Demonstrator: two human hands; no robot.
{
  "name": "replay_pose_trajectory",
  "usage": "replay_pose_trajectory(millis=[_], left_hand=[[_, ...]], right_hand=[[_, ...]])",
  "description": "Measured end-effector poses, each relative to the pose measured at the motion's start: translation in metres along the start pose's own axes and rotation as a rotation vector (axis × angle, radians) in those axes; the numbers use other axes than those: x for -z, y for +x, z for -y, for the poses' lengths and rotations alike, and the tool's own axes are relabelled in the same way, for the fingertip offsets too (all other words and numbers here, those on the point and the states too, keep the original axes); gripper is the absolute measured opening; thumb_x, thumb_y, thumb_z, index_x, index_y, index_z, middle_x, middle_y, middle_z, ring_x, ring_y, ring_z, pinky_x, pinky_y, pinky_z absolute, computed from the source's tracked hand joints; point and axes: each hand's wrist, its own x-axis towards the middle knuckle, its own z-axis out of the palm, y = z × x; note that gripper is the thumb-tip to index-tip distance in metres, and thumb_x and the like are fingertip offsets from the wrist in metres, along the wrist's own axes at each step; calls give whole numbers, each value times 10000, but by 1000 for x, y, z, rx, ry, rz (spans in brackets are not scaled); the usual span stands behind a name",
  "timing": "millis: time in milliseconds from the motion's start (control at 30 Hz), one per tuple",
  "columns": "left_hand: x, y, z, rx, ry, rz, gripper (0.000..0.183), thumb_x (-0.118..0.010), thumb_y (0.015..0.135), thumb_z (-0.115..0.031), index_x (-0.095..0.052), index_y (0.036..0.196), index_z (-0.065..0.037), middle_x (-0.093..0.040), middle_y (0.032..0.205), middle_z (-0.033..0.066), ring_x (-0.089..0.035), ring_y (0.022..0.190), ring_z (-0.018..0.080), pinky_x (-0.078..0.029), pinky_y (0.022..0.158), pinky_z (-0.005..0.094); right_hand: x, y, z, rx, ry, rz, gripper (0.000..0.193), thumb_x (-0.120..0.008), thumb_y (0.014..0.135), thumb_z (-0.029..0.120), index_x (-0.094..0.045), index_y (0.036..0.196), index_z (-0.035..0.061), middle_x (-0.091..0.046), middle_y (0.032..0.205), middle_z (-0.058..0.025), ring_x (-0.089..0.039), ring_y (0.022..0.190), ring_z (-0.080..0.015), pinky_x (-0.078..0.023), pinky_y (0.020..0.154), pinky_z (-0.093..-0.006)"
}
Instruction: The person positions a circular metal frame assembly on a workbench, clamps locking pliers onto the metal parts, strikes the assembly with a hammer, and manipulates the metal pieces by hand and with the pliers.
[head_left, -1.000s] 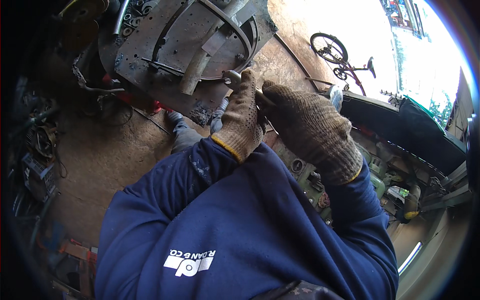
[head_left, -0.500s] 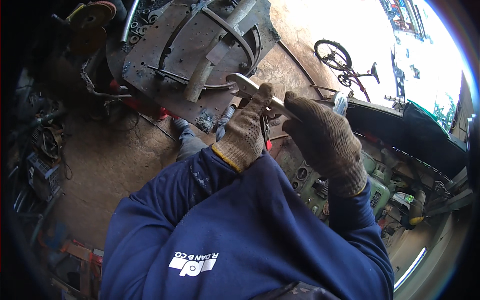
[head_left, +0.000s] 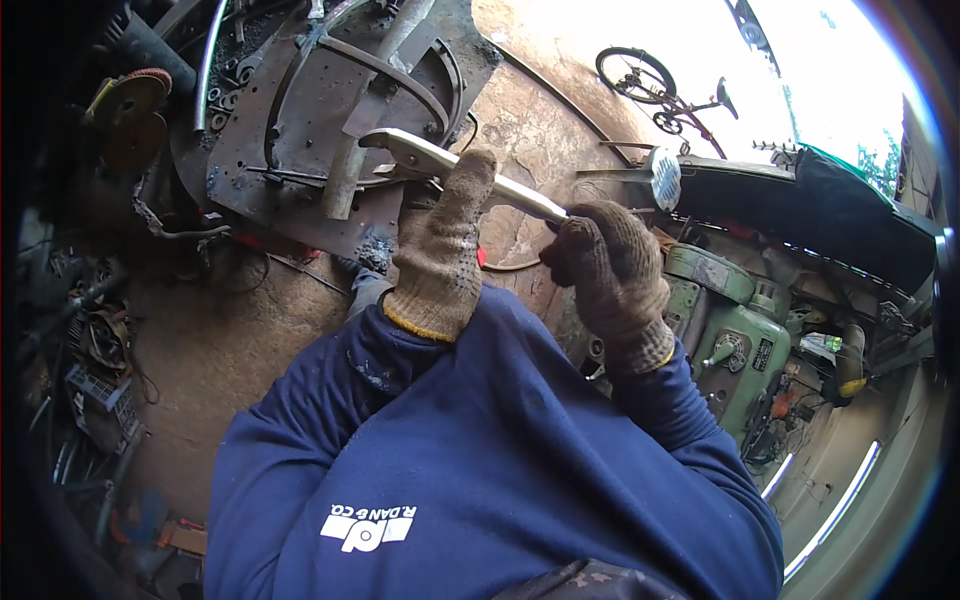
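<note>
A pair of silver locking pliers (head_left: 525, 197) is held up in front of my chest, its curved jaw pointing to the far left. My left hand (head_left: 438, 245), in a brown knitted glove, is closed round the middle of the pliers, thumb on top. At the handle's tail end, my gloved right hand (head_left: 618, 280) is closed with its fingertips pinched there; they hide the tip of the handle. Beyond the jaw stands a steel plate table (head_left: 238, 185), carrying curved metal bars (head_left: 425, 88) and a rusty pipe (head_left: 343, 180) lying across them.
Grinding discs (head_left: 130, 110) and loose metal rings (head_left: 228, 101) are at the far left. To the right stands a green machine (head_left: 735, 350), with a round pale metal disc (head_left: 663, 178) beyond it. A bicycle (head_left: 665, 95) lies farther off. Cluttered crates (head_left: 105, 400) line the left.
The view has shifted. My right hand has slid back from the pliers' handle to its tail end, baring more of the handle. My left hand keeps its hold.
</note>
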Motion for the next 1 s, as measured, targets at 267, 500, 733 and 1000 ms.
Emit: replay_pose_trajectory(millis=[267, 500, 733, 1000], left_hand=[[1, -2, 3, -130, 390, 208, 231, -518, 1043, -102, -623, 1243, -54, -640, 1056, 64, -609, 941, 106, -536, 775, 239], [11, 4, 24, 58, 242, 24, 348, -597, 1002, -360, -617, 1191, -68, -643, 1019, 42, -638, 919, 125, -557, 761, 304], [-2, 6, -11, 569, -219, -114, 399, -691, 911, -497, -616, 1084, -145, -625, 948, 12, -645, 823, 143, -548, 737, 314], [9, 20, 4, 569, -263, -68, 532, -680, 871, -606, -620, 1078, -119, -638, 920, 20, -620, 836, 141, -525, 748, 330]], right_hand=[[-10, 20, -36, -292, 836, 359, 958, -469, 924, 726, -325, 1540, 6, -483, 1448, -169, -486, 1315, -285, -335, 1171, -439], [-30, 31, -63, -387, 699, 684, 762, -627, 925, 591, -498, 1411, 18, -628, 1257, -142, -609, 1142, -262, -492, 985, -451], [-14, 56, -37, -290, 374, 792, 662, -549, 992, 508, -487, 1423, 8, -624, 1267, -162, -655, 1062, -320, -572, 847, -524], [-20, 71, -31, -672, 618, 683, 735, -638, 919, 550, -498, 1398, 10, -604, 1291, -180, -641, 1075, -372, -565, 842, -566]])
